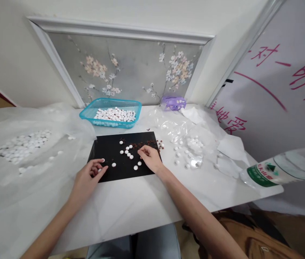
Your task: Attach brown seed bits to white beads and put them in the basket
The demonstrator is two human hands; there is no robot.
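A black mat (122, 174) lies on the white table with round white pieces (129, 154) and small brown pieces (149, 143) scattered over it. At the mat's left edge, my left hand (89, 176) is curled round a white piece, with another white piece at its fingertip. My right hand (150, 157) is over the mat's right part, thumb and index finger pinched beside the brown pieces; whatever is between them is too small to name.
Behind the mat stands a blue basket (109, 124) of white pieces. Clear plastic with more pieces covers the left (24, 147) and right (194, 144). A purple item (174, 103) rests by the wall, and a large water bottle (278, 171) lies at the right edge.
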